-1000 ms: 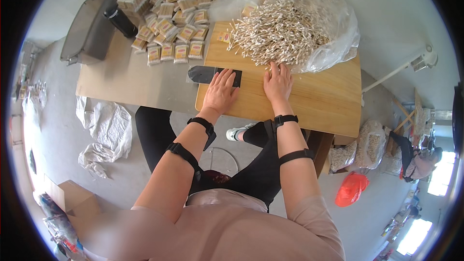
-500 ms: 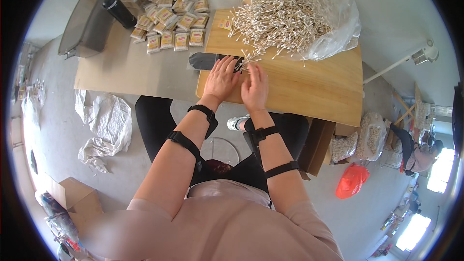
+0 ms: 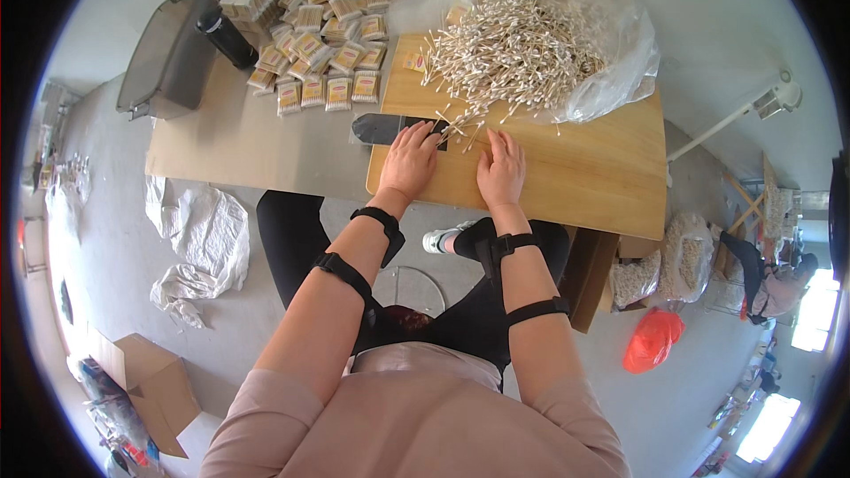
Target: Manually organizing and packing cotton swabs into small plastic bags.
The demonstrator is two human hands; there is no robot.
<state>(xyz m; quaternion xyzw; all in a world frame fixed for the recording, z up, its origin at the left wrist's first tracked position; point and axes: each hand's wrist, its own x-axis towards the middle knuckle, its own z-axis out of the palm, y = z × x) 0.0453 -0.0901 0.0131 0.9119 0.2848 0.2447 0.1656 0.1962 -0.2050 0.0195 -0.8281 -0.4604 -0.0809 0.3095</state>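
Observation:
My left hand [image 3: 410,164] lies with its fingers stretched over the dark flat strip [image 3: 379,129], near the left edge of the wooden board [image 3: 584,164]. Just beyond its fingertips are a few loose cotton swabs [image 3: 460,124], strung out from the big pile of cotton swabs [image 3: 522,49]. A short gap to the right, my right hand [image 3: 502,173] rests on the board, palm down and fingers extended, holding nothing that I can see. Its fingertips are close to the stray swabs. What lies under either palm is hidden.
Small packets of swabs [image 3: 339,93] are heaped at the back left, beside a black bottle [image 3: 225,38] and a grey plastic bin [image 3: 168,57]. Clear plastic bagging [image 3: 620,71] surrounds the pile. A white lamp arm [image 3: 722,128] stands right of the table. Another person [image 3: 779,288] is at the far right.
My right hand has moved right, away from my left hand and the stray swabs, widening the gap between them. My left hand stays on the dark strip. The whole view has shifted slightly.

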